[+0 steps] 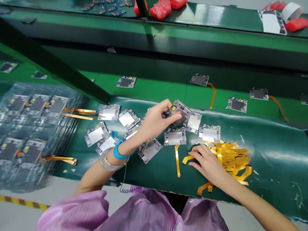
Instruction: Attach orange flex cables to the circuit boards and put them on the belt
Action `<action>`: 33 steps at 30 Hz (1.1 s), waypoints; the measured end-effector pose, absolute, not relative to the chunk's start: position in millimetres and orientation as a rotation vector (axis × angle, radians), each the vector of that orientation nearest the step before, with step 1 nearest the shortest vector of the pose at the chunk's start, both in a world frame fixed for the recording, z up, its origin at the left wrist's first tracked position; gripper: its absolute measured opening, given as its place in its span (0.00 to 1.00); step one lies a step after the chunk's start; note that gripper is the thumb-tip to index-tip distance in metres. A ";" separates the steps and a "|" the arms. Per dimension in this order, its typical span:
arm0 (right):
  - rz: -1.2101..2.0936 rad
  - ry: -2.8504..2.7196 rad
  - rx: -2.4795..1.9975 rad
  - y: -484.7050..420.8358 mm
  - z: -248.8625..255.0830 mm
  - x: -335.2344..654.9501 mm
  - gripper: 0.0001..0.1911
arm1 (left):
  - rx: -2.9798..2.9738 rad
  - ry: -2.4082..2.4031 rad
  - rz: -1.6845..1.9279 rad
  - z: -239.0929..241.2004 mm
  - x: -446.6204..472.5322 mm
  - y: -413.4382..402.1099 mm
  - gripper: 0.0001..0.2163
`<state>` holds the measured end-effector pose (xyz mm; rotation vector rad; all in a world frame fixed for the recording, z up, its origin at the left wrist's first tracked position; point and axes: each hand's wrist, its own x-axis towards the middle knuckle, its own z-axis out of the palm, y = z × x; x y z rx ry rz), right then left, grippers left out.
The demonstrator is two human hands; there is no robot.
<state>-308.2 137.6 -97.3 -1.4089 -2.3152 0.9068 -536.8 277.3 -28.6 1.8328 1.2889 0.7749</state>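
Head view: small circuit board point(182, 113) is pinched in the left hand point(153, 122), thumb and fingertips clamped on its left edge. It is held tilted, just above the green mat point(271, 149) and over the other boards lying there. Right hand point(209, 163) lies palm down, fingers stretched out and loosely apart. Its fingertips rest on the near edge of the pile of yellow flex strips point(231, 157), not closed on anything (grip under the palm hidden). One single flex strip point(177, 159) lies by itself between the two hands, just left of the right fingertips. Loose boards point(175, 136) lie scattered on the mat under and around the left hand, silver faces up, some overlapping. A blue wrist strap point(118, 151) sits on the left wrist, coiled cord hanging down. Clear trays point(26, 129) of boards are stacked at far left (blurred). Belt boards point(237, 104) lie spaced behind the mat, some with orange tails. Red packets point(161, 9) lie on the far bench.
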 end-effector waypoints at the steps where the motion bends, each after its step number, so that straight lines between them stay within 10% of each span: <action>1: 0.925 -2.319 -1.401 140.4 -97.3 -311.5 0.03 | 1.817 1.268 0.719 -28.6 -538.2 267.8 0.17; 11: 1.560 -1.333 -1.394 141.5 -51.7 -306.1 0.10 | 1.383 1.108 0.251 -27.0 -551.9 205.8 0.18; 33: 1.190 -1.350 -1.641 119.2 -45.6 -330.7 0.08 | 1.414 1.095 0.229 -18.2 -530.6 159.2 0.08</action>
